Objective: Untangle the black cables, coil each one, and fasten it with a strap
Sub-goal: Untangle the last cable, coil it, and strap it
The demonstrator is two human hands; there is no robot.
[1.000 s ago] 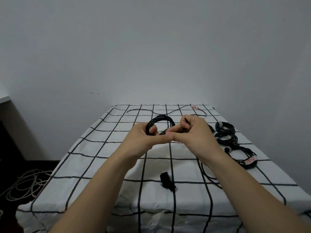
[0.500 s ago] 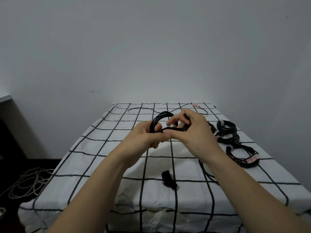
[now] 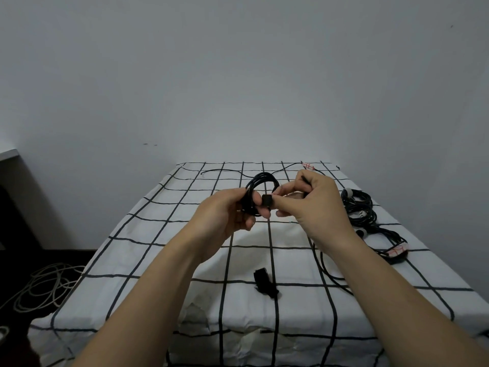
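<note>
One coil hangs at frame centre above the table. I see my left hand curled round its loops and my right hand pinching the strap beside them. Bundles lie right of centre, and a spare strap lies lower centre.
</note>
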